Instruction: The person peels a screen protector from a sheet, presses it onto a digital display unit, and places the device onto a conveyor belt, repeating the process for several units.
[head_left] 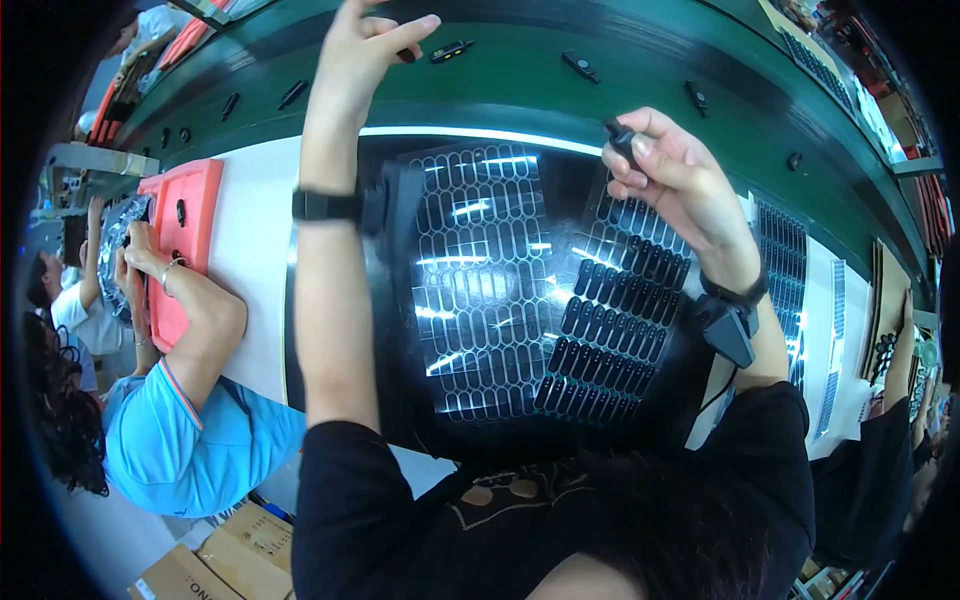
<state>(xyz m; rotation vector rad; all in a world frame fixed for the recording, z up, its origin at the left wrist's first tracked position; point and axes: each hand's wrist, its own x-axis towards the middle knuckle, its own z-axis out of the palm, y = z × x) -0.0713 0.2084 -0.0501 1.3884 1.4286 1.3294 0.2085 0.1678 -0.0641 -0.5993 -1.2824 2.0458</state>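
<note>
My left hand [370,45] reaches over the green conveyor belt [520,80], its fingers apart and plainly holding nothing. Just right of its fingertips, a small black device [452,51] with yellow marks lies on the belt. Between thumb and fingers, my right hand [675,175] pinches another small black oblong device [620,136], raised above the sheets. Below the hands, a clear sheet of oval stickers [480,270] lies on a black work surface. Beside it, partly overlapping, is a second sheet [610,330] with black oval pieces in its lower rows.
More small black devices [580,66] are spread along the belt. At the left a co-worker in a blue shirt [200,430] works at a red tray [195,225]. Another person's black sleeve [865,490] shows at the right, near more sticker sheets [785,250]. Cardboard boxes [235,550] stand lower left.
</note>
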